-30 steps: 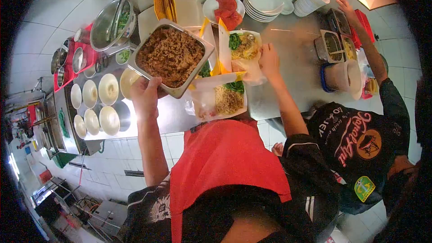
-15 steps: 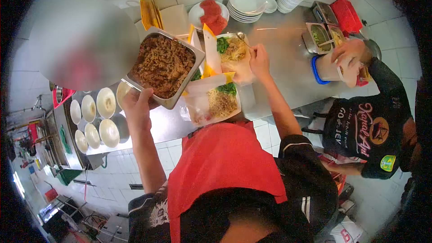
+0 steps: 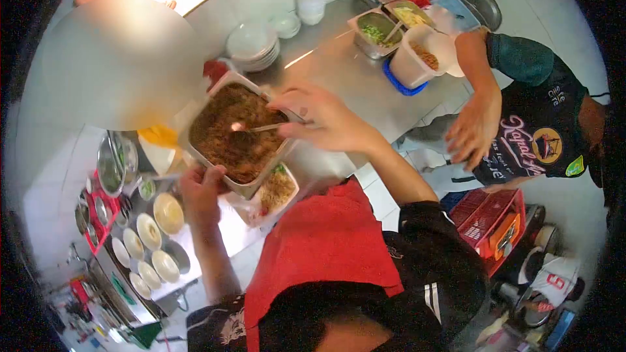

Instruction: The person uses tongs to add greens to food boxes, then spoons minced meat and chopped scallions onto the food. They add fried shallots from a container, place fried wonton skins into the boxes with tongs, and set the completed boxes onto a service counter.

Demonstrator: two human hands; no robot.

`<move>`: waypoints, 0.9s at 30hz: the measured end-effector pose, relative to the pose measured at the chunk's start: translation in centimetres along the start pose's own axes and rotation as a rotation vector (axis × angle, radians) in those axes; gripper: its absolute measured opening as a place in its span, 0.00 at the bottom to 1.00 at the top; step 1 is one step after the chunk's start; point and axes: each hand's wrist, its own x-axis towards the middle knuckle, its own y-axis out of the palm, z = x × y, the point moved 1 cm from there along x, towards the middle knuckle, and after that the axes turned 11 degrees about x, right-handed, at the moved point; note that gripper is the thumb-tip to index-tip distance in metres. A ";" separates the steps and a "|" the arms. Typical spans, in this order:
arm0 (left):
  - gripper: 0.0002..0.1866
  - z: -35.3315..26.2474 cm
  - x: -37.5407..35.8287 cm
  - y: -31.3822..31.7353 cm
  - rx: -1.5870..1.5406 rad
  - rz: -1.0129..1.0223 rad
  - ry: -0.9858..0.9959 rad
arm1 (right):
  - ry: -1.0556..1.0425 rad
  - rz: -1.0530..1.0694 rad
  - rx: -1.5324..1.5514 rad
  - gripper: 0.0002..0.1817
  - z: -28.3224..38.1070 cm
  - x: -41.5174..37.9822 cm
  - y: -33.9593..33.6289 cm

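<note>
Tray (image 3: 195, 132) w/ minced meat (image 3: 228, 133), spoon (image 3: 257, 128)

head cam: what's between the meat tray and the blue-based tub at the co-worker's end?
Head view: only bare steel counter lies between the meat tray and the tub. The right hand with a spoon hangs over the tray's near edge.

I wear a red apron (image 3: 319, 241) over a black shirt (image 3: 430, 267) with white stripes; my forearms are bare.
</note>
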 end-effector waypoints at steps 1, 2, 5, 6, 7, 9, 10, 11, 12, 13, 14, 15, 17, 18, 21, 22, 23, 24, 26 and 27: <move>0.10 0.4 1.2 2.2 -0.046 0.008 -0.014 | 0.100 -0.120 0.193 0.14 -4.2 -1.1 -1.9; 0.10 -0.4 1.9 4.6 -0.060 0.027 -0.009 | 0.194 -0.237 0.382 0.16 -8.8 -2.7 -4.0; 0.11 -0.5 5.7 10.3 -0.081 0.159 -0.087 | 0.494 -0.480 -0.031 0.22 -20.9 -5.9 -11.9; 0.10 0.3 7.4 12.3 -0.118 0.167 -0.074 | 0.440 -0.526 -0.416 0.23 -25.4 -7.4 -13.1; 0.10 0.7 9.3 14.0 -0.116 0.226 -0.069 | 0.507 -0.530 -0.545 0.22 -28.2 -8.6 -13.9; 0.10 -0.4 12.8 17.5 0.020 0.198 -0.030 | 0.648 -0.514 -0.801 0.22 -31.7 -9.6 -14.7; 0.10 -1.6 14.2 19.5 0.029 0.212 -0.031 | 0.705 -0.478 -0.790 0.20 -32.6 -9.4 -15.2; 0.09 -2.7 15.4 21.5 0.035 0.224 -0.033 | 0.760 -0.438 -0.779 0.18 -32.9 -9.4 -15.2; 0.09 -3.6 16.6 23.3 0.036 0.237 -0.040 | 0.816 -0.393 -0.771 0.16 -33.0 -9.7 -15.1; 0.09 -4.4 17.8 24.8 0.006 0.261 -0.053 | 0.827 -0.402 -0.676 0.13 -33.0 -10.5 -14.6; 0.09 -4.8 19.3 26.2 -0.019 0.287 -0.070 | 0.792 -0.408 -0.648 0.10 -32.6 -11.1 -13.7; 0.09 -4.8 20.7 27.6 -0.044 0.313 -0.089 | 0.758 -0.413 -0.619 0.09 -32.0 -11.6 -12.8; 0.09 -4.4 23.5 29.9 -0.143 0.339 -0.082 | 0.740 -0.378 -0.608 0.09 -29.5 -11.5 -11.1; 0.09 -3.7 25.1 31.0 -0.164 0.349 -0.078 | 0.804 -0.339 -0.557 0.10 -28.3 -12.0 -10.3; 0.09 -4.5 27.6 35.1 -0.167 0.341 -0.096 | 0.833 -0.218 -0.507 0.12 -24.0 -12.5 -8.8; 0.08 -4.2 28.6 36.3 -0.190 0.348 -0.092 | 0.875 -0.171 -0.469 0.13 -22.7 -12.7 -8.5; 0.08 -4.1 29.5 37.4 -0.211 0.357 -0.083 | 0.912 -0.128 -0.432 0.13 -21.9 -12.8 -8.1; 0.08 -3.7 30.4 38.7 -0.191 0.343 -0.100 | 0.918 -0.110 -0.390 0.13 -21.6 -13.4 -7.6; 0.09 -2.2 32.4 40.9 -0.160 0.313 -0.124 | 0.919 -0.075 -0.316 0.14 -21.2 -14.3 -7.1; 0.09 -1.3 33.4 41.6 -0.137 0.298 -0.129 | 0.921 -0.077 -0.296 0.14 -20.9 -14.4 -7.0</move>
